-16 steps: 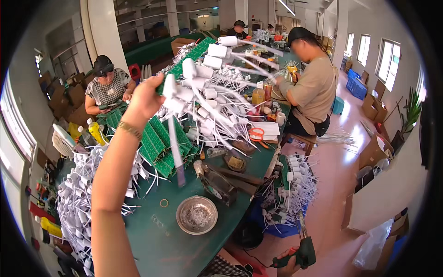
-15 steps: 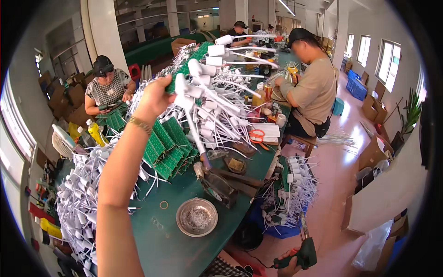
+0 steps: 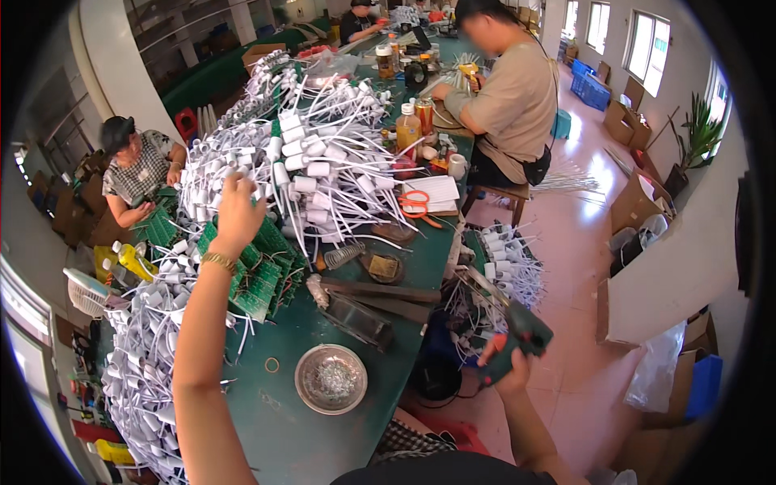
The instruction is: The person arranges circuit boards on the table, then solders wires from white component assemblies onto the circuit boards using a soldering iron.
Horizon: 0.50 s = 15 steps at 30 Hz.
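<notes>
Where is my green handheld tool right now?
In the head view, the green handheld tool is at lower right, held in your right hand, off the table's right edge, near the pile of white wired pieces there.

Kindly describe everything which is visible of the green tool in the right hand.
This dark green handheld tool looks plastic, with red accents and a long metallic nose, slightly blurred. The right hand wraps and partly hides its handle beside the table; the nose tilts up and leftward, overlapping white wired parts in view, contact unclear.
</notes>
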Each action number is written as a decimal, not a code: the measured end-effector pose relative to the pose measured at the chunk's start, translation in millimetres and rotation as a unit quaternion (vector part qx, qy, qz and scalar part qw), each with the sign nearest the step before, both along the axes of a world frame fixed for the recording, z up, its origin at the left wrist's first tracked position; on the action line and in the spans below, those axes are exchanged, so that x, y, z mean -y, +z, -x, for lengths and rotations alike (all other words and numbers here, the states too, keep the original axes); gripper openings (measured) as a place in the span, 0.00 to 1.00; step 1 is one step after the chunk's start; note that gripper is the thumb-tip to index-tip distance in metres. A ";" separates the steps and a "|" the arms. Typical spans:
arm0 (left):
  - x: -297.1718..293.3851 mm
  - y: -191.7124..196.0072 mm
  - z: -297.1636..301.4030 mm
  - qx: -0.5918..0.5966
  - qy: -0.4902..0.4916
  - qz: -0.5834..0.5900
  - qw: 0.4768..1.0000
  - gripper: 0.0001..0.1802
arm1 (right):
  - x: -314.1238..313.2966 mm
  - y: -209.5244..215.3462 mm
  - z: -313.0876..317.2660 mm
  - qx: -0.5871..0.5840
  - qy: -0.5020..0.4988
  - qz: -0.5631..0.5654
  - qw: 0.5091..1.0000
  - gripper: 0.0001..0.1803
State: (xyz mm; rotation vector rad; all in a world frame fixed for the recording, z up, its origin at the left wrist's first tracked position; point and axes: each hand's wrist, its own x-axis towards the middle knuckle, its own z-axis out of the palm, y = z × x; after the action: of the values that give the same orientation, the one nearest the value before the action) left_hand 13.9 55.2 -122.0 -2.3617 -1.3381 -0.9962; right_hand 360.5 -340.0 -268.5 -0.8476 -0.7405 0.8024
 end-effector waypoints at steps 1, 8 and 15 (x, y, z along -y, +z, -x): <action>20.5 -1.3 16.9 -0.015 -0.009 -0.001 1.000 0.15 | -24.3 3.9 -8.7 -0.037 0.052 0.002 0.998 0.28; 229.0 -40.0 75.8 0.043 0.048 0.083 0.994 0.15 | -139.7 12.7 -34.5 -0.161 0.186 0.139 0.959 0.23; 381.1 -108.2 113.3 0.140 0.101 0.160 0.972 0.10 | -148.9 0.3 -33.6 -0.210 0.240 0.203 0.926 0.29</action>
State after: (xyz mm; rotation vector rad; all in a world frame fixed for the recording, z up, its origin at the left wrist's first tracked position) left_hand -99.3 -326.0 -230.3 -2.2966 -1.9323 -1.1590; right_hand 394.1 -191.1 -268.2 -0.8242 -0.3986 1.5635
